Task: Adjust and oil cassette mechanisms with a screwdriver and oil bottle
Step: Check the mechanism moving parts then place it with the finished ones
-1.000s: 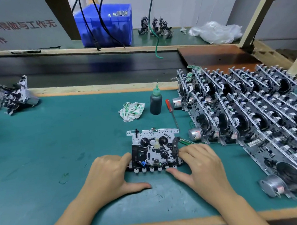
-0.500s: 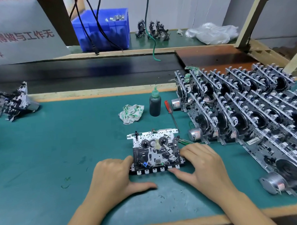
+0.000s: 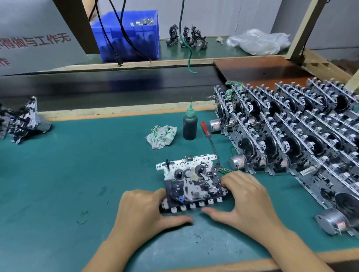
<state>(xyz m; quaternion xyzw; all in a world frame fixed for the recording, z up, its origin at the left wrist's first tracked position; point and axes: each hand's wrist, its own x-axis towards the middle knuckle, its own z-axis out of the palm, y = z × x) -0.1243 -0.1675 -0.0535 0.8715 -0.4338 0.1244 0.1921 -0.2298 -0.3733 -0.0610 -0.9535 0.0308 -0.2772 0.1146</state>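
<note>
Gripping one cassette mechanism [image 3: 191,183]: left hand [image 3: 142,211] and right hand [image 3: 248,198], fingers curled round its sides. Oil bottle [image 3: 190,125] and screwdriver [image 3: 209,140] stood nearer the bench's [image 3: 54,191] far edge.

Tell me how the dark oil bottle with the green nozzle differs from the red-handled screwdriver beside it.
The dark oil bottle with the green nozzle stands upright on the green mat; the red-handled screwdriver lies flat. The bottle is squat and round, the screwdriver thin and long. The bottle stands apart from the cassette mechanism that both hands grip, while the screwdriver's tip reaches its far right corner. Neither tool is held by the left hand or right hand.
</note>
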